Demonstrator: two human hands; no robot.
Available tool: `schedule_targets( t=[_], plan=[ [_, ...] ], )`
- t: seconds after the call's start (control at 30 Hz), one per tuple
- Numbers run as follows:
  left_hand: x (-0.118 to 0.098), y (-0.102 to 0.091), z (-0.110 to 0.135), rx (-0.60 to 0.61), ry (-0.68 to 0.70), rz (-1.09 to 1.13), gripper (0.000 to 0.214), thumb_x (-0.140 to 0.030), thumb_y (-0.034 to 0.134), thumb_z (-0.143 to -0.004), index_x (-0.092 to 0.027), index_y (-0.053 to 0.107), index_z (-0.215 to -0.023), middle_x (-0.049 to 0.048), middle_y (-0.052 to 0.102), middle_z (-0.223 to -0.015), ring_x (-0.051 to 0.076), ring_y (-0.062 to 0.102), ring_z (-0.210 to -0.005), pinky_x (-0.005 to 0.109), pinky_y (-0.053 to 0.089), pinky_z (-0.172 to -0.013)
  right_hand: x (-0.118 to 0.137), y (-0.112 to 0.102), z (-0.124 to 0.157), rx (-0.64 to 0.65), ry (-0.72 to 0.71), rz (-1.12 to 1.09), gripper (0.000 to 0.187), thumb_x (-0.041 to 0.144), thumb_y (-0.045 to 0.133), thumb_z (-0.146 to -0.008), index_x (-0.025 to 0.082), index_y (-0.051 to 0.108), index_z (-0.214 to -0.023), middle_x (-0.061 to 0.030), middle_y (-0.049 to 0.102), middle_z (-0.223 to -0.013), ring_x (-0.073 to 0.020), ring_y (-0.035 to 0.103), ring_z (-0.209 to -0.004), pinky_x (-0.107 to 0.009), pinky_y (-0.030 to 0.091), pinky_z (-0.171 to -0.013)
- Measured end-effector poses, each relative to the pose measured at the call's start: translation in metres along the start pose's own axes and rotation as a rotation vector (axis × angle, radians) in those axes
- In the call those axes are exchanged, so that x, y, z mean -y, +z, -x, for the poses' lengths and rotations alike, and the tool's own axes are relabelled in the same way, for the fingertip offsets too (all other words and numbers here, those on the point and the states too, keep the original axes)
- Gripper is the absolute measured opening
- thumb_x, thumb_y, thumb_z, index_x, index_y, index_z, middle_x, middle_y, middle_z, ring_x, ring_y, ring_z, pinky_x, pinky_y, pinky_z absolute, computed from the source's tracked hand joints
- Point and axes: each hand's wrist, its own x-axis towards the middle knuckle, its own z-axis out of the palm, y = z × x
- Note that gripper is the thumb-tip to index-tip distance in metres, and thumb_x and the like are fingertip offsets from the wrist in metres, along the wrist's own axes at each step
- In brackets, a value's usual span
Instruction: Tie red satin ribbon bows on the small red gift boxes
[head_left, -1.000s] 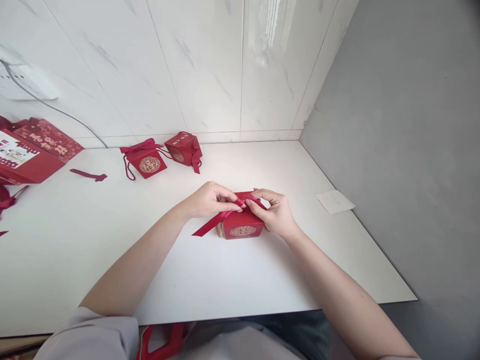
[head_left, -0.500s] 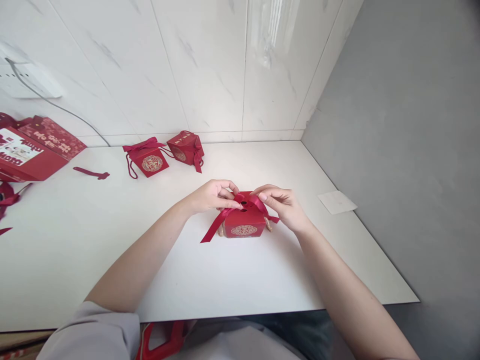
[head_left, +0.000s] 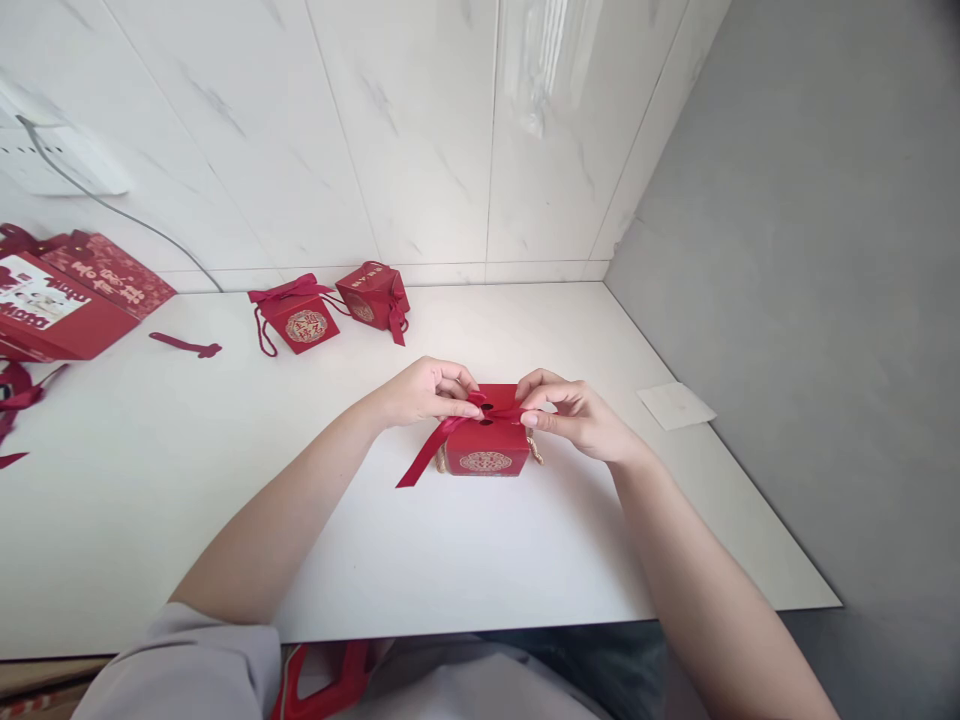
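Observation:
A small red gift box (head_left: 489,446) with a gold round emblem stands on the white table in front of me. Dark holes show in its top, and beige twisted cord sticks out at both sides. Across the top runs a red ribbon (head_left: 429,458), one tail hanging over the front left. My left hand (head_left: 435,390) pinches the ribbon at the upper left of the box. On the right side, my right hand (head_left: 566,410) has thumb and fingers closed on the ribbon's other part, pulled low across the top.
Two finished-looking red boxes with bows, one box (head_left: 304,325) and another box (head_left: 373,300), stand by the tiled wall. Left are a dark red strip (head_left: 185,346) and a larger red package (head_left: 82,300). A white paper (head_left: 676,406) lies at the right table edge.
My right hand has moved slightly right and down, drawing the ribbon's raised loop flatter and tauter across the box top. My left hand has stayed nearly in place.

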Motion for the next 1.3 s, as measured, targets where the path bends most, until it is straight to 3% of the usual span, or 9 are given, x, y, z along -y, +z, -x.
schedule_targets(
  t=[0.23,0.37,0.47,0.63,0.73,0.8,0.87,0.97,1.3],
  plan=[
    [-0.007,-0.011,0.007,0.073,-0.021,-0.054,0.03,-0.034,0.081,-0.07,-0.015,0.068,-0.089,0.0078,0.077,-0.088,0.022,0.073,-0.086,0.035,0.055,-0.08,-0.026,-0.01,-0.011,0.026,0.055,-0.099,0.02,0.04,0.076,-0.077,0.022,0.07,-0.071,-0.0032,0.053,-0.097,-0.016,0.055,-0.083,-0.034,0.047,-0.078],
    [-0.008,-0.011,0.006,0.048,-0.02,-0.072,0.028,-0.034,0.082,-0.069,-0.015,0.069,-0.085,0.0068,0.077,-0.083,0.015,0.068,-0.068,0.026,0.052,-0.062,-0.027,-0.016,-0.011,0.063,0.075,-0.095,0.019,0.038,0.076,-0.078,0.021,0.071,-0.07,-0.002,0.051,-0.09,-0.0155,0.054,-0.08,-0.033,0.047,-0.076],
    [-0.006,-0.008,0.003,0.025,-0.036,-0.052,0.03,-0.034,0.081,-0.069,-0.015,0.068,-0.087,0.0073,0.076,-0.081,0.006,0.052,-0.047,0.021,0.04,-0.047,-0.019,-0.018,-0.007,0.131,0.122,-0.127,0.017,0.037,0.074,-0.08,0.021,0.073,-0.073,-0.0017,0.054,-0.087,-0.0135,0.056,-0.074,-0.031,0.049,-0.071],
    [-0.004,-0.006,0.001,0.04,-0.081,0.03,0.032,-0.031,0.083,-0.068,-0.014,0.066,-0.09,0.0056,0.074,-0.075,0.008,0.056,-0.05,0.023,0.046,-0.052,-0.011,-0.006,-0.003,0.124,0.068,-0.145,0.012,0.034,0.074,-0.08,0.025,0.079,-0.085,-0.0036,0.06,-0.097,-0.0106,0.058,-0.064,-0.029,0.052,-0.055],
    [-0.004,-0.006,0.002,0.021,-0.084,0.04,0.033,-0.029,0.083,-0.069,-0.014,0.066,-0.092,0.0053,0.074,-0.075,0.009,0.06,-0.056,0.023,0.049,-0.056,-0.009,0.01,-0.003,0.066,0.007,-0.108,0.013,0.035,0.074,-0.08,0.03,0.079,-0.091,-0.0053,0.06,-0.113,-0.0149,0.064,-0.072,-0.03,0.053,-0.048],
    [-0.006,-0.005,0.002,0.01,-0.085,0.031,0.033,-0.029,0.082,-0.069,-0.014,0.066,-0.094,0.0053,0.074,-0.076,0.01,0.062,-0.059,0.023,0.049,-0.056,-0.008,0.019,-0.004,0.016,-0.061,-0.027,0.011,0.035,0.073,-0.082,0.033,0.079,-0.091,-0.0054,0.061,-0.116,-0.023,0.065,-0.095,-0.032,0.056,-0.055],
    [-0.009,-0.004,0.003,0.01,-0.08,0.017,0.031,-0.028,0.081,-0.07,-0.014,0.065,-0.094,0.0046,0.073,-0.075,0.01,0.061,-0.058,0.023,0.049,-0.056,-0.006,0.025,-0.005,-0.037,-0.147,0.078,0.011,0.032,0.071,-0.085,0.036,0.079,-0.091,-0.0045,0.064,-0.115,-0.0266,0.057,-0.115,-0.039,0.057,-0.077],
    [-0.014,0.0,0.005,-0.011,-0.059,-0.023,0.027,-0.026,0.079,-0.071,-0.013,0.065,-0.091,0.0036,0.071,-0.072,0.01,0.06,-0.057,0.024,0.048,-0.056,-0.002,0.029,-0.007,-0.068,-0.236,0.221,0.015,0.029,0.067,-0.089,0.037,0.078,-0.096,-0.0032,0.069,-0.108,-0.0242,0.057,-0.113,-0.047,0.047,-0.098],
    [-0.023,0.019,0.015,-0.102,0.037,-0.175,0.023,-0.029,0.073,-0.076,-0.014,0.07,-0.093,0.007,0.076,-0.091,0.02,0.071,-0.086,0.029,0.054,-0.078,0.0,0.036,-0.011,-0.106,-0.247,0.329,0.02,0.029,0.057,-0.095,0.033,0.076,-0.1,-0.0043,0.067,-0.089,-0.0211,0.065,-0.088,-0.042,0.052,-0.082]
  ],
)
